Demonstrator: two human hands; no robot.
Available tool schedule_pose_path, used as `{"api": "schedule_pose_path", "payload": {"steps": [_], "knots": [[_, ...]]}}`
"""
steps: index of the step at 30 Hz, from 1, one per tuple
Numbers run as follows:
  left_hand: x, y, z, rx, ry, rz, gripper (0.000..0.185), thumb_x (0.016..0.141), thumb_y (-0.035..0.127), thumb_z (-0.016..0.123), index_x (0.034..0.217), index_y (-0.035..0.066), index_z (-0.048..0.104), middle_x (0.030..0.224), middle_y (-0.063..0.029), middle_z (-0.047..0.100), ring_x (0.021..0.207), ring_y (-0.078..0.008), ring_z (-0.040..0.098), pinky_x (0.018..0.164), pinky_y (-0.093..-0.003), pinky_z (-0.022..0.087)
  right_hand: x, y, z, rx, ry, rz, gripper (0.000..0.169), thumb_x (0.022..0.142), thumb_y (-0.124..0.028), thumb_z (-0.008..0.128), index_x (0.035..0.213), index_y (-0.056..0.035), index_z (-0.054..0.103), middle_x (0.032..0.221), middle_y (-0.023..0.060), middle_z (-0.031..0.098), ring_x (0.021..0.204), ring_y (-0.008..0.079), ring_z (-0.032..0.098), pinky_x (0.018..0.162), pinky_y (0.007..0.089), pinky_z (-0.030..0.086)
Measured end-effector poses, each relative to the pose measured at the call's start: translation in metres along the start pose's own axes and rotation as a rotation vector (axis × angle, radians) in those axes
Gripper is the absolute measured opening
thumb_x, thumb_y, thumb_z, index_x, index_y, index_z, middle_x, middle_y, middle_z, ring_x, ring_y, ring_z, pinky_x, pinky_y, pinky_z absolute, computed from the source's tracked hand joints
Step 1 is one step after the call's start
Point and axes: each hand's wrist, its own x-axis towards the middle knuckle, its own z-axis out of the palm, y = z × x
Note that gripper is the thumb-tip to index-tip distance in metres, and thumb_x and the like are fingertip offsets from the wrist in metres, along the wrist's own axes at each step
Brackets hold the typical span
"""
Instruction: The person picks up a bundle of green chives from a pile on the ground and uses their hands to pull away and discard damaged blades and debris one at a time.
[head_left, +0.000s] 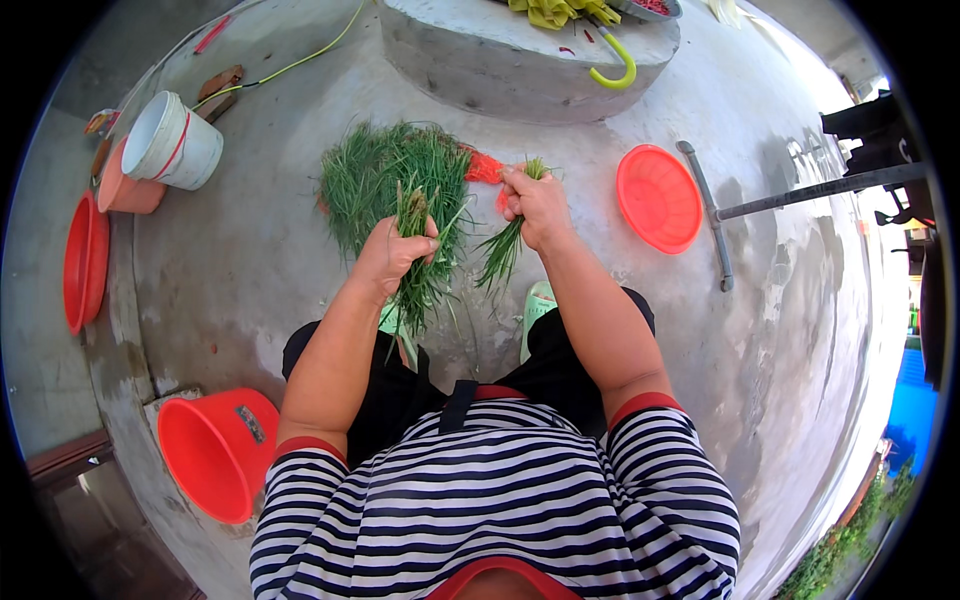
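My left hand (391, 253) grips a bunch of thin green stalks, perhaps garlic chives (414, 296), with the pale cut ends up and the leaves hanging down. A smaller bunch (504, 251) of the same greens is held in my right hand (536, 204), its leaves trailing to the lower left. Just beyond my hands lies a large heap of these greens (382, 176) on the concrete floor. Red netting (484, 166) shows at the heap's right side and partly beneath it.
A shallow red plastic basin (658, 199) sits at right, beside a grey pipe stand (709, 214). Left are a white bucket (176, 142) and a red basin (86, 262). A red bucket (217, 454) lies near my left elbow. Ahead, a round concrete slab (517, 64) bears a yellow-handled umbrella (626, 67).
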Motion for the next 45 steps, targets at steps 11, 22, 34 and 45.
{"api": "schedule_pose_path", "payload": {"steps": [11, 22, 34, 45], "knots": [[-0.005, 0.000, 0.006, -0.021, 0.113, 0.052, 0.013, 0.062, -0.004, 0.053, 0.073, 0.000, 0.048, 0.063, -0.0038, 0.047, 0.053, -0.0120, 0.046, 0.051, -0.0230, 0.037, -0.017, 0.004, 0.008, -0.432, -0.232, -0.023, 0.020, 0.066, -0.010, 0.054, 0.084, -0.0034, 0.050, 0.059, -0.0009, 0.043, 0.041, 0.0065, 0.037, 0.036, 0.0218, 0.032], [-0.001, -0.008, 0.007, 0.045, 0.048, 0.038, 0.014, 0.062, -0.003, 0.053, 0.075, 0.001, 0.048, 0.065, -0.0024, 0.047, 0.056, -0.0117, 0.046, 0.053, -0.0233, 0.037, -0.026, 0.010, 0.016, -0.219, -0.446, 0.025, 0.018, 0.069, -0.011, 0.053, 0.085, -0.0018, 0.053, 0.063, 0.0007, 0.047, 0.042, 0.0058, 0.038, 0.038, 0.0200, 0.033], [0.003, -0.006, -0.001, -0.118, -0.020, -0.022, 0.013, 0.063, 0.003, 0.053, 0.076, 0.000, 0.050, 0.072, -0.0069, 0.052, 0.061, -0.0150, 0.049, 0.057, -0.0261, 0.040, -0.027, -0.001, 0.014, 0.024, -0.379, 0.078, 0.013, 0.071, -0.009, 0.047, 0.081, -0.0003, 0.049, 0.065, 0.0062, 0.052, 0.051, 0.0126, 0.050, 0.041, 0.0245, 0.039], [-0.002, -0.007, 0.008, -0.156, -0.035, -0.087, 0.020, 0.064, 0.004, 0.054, 0.084, 0.003, 0.048, 0.071, -0.0072, 0.052, 0.059, -0.0147, 0.050, 0.053, -0.0267, 0.041, -0.029, 0.013, 0.022, -0.181, -0.335, -0.003, 0.013, 0.070, -0.010, 0.051, 0.079, -0.0020, 0.053, 0.057, 0.0013, 0.048, 0.043, 0.0069, 0.041, 0.036, 0.0196, 0.033]]}}
